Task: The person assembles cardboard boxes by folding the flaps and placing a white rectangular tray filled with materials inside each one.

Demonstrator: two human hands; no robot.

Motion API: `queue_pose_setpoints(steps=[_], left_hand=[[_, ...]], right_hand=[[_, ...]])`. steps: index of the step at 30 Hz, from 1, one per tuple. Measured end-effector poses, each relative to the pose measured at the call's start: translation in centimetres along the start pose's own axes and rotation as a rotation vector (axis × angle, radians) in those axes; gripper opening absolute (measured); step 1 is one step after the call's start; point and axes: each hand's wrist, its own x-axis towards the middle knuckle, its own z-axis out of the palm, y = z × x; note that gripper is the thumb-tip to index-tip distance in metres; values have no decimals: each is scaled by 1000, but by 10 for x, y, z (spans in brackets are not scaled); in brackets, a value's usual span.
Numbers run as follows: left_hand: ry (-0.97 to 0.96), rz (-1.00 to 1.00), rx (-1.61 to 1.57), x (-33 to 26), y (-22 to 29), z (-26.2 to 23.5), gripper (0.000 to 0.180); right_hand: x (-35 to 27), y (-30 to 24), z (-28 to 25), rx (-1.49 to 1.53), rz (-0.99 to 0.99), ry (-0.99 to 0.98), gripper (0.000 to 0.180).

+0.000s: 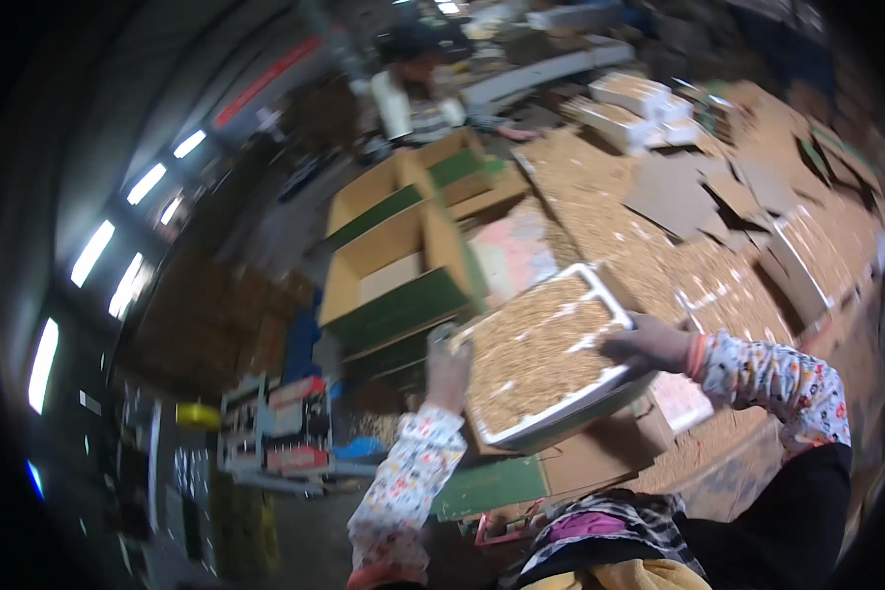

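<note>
Both hands grip a white-rimmed box, seemingly foam, (608, 391) filled to the top with loose tan flakes that look like wood shavings. My left hand (449, 374) is at its left side, and my right hand (649, 344) is closed over the right rim. Tilted a little, the box appears above a green and brown cardboard carton (492, 487) whose flaps spread out below. Some fingers are hidden by the box sides, and motion blurs the picture.
Open green-and-tan cartons (398, 317) stand ahead on the left. Shavings cover the table (580, 187), which also carries grey cardboard pieces (674, 194) and white boxes (639, 98). Across from me is another person (418, 108). A metal-framed machine (275, 428) stands at left.
</note>
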Motion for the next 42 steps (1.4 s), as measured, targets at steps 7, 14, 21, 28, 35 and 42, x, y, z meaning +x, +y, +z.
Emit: queue_pose_setpoints(steps=[7, 14, 21, 28, 35, 42], left_hand=[[-5, 2, 149, 15, 50, 58, 46], [73, -89, 464, 32, 24, 77, 46], [169, -211, 278, 27, 59, 91, 40], [85, -141, 210, 9, 47, 60, 37], [140, -294, 173, -9, 37, 37, 39], [65, -215, 300, -4, 19, 11, 34]], right_hand=[[51, 17, -174, -869, -1035, 510, 46], [183, 129, -447, -1726, 59, 707, 18], [196, 83, -410, -1580, -181, 717, 19], [225, 159, -398, -1362, 427, 581, 33], [195, 73, -326, -1361, -307, 718, 24], [90, 19, -262, -829, -128, 612, 32]])
